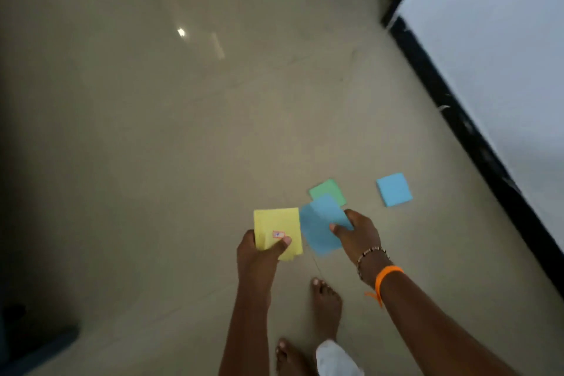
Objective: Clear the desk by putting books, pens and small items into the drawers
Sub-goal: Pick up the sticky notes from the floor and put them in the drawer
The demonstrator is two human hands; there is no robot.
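Currently picking scattered square paper notes off the shiny beige floor (152, 131), lower centre of frame. Left hand (259, 256) pinching a yellow square paper note pad (276, 227), thumb on top over a small red-edged sticker. Right hand (357, 235) gripping a light-blue paper sheet (320, 227) by its right edge, thumb over, fingers under. Still lying on the floor: green square paper note (328, 191), partly under the held blue sheet, and a second blue square note pad (393, 189) further right, well apart.

Probably best to stack the blue sheet onto the yellow pad, freeing the right hand, then grab green, then the far blue. Thin paper on a slick floor: lift a corner or edge instead of pressing flat.

No drawers, desk or containers visible; cannot tell their contents.
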